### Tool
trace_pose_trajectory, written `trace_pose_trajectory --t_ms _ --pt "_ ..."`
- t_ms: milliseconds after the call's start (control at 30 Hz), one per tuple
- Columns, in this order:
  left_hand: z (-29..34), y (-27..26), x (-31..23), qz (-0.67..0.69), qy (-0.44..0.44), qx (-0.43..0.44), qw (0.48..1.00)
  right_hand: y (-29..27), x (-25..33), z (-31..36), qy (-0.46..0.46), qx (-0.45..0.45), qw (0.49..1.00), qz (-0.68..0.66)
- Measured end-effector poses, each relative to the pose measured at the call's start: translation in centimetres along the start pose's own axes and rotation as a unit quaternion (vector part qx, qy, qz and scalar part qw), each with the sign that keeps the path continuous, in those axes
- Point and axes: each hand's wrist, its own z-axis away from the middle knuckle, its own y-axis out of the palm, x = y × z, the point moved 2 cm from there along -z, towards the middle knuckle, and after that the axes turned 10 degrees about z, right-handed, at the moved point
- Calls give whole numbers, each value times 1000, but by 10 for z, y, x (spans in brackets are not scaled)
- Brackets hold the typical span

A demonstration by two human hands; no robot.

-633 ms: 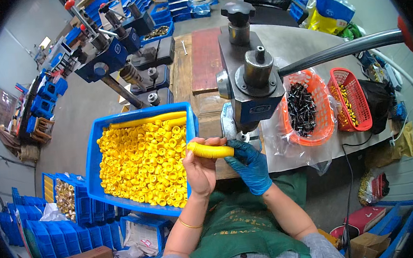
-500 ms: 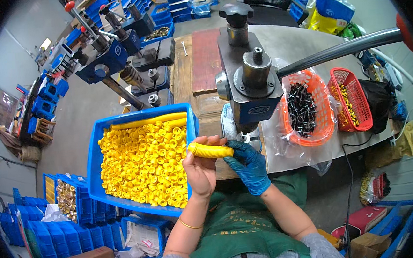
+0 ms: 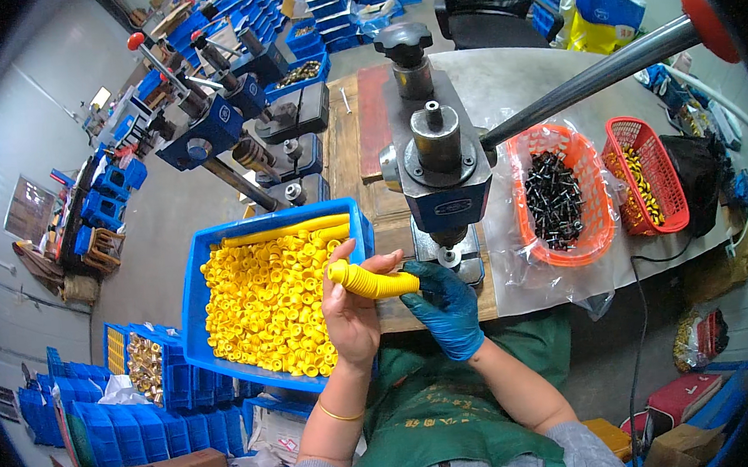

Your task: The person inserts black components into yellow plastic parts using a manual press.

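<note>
Both my hands hold a ribbed yellow stick [image 3: 371, 281], which looks like a row of nested yellow caps. My bare left hand [image 3: 351, 316] wraps its left end, thumb at the near side and fingers behind. My right hand [image 3: 447, 311], in a blue glove, is closed around the right end. The stick slants, its left end higher. Just beyond the hands stands a blue hand press [image 3: 449, 206] with a small metal seat [image 3: 450, 256] under its ram. To the left, a blue bin [image 3: 193, 300] holds loose yellow caps [image 3: 267, 308] and long ribbed yellow sticks [image 3: 286, 231].
The press lever [image 3: 594, 76], with a red knob [image 3: 710, 21], reaches out to the right. Beside the press are an orange basket [image 3: 601, 237] of black parts and a red basket [image 3: 675, 201] of yellow-and-black pieces. More presses [image 3: 208, 128] stand at left, above stacked blue crates [image 3: 143, 427].
The view has shifted, so the bin appears farther right. The yellow stick now slants more, right end lower. The press lever appears steeper, its knob higher. Both hands keep their hold.
</note>
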Motion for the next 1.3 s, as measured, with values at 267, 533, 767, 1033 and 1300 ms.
trace_pose_trajectory --t_ms 267,533,767,1033,1300 --pt "-2 -12 -9 -15 21 2 1000 20 12 -6 -12 6 1000 2" --pt "2 -40 -22 53 38 -69 996 56 2 -8 64 43 993 -87" --pt "6 -44 -26 82 34 -189 978 57 -12 -8 51 62 994 -80" --pt "12 -55 -6 146 -21 -98 984 31 -6 -17 -18 79 994 77" --pt "15 -52 24 158 -69 -142 975 9 5 -21 -89 69 967 230"
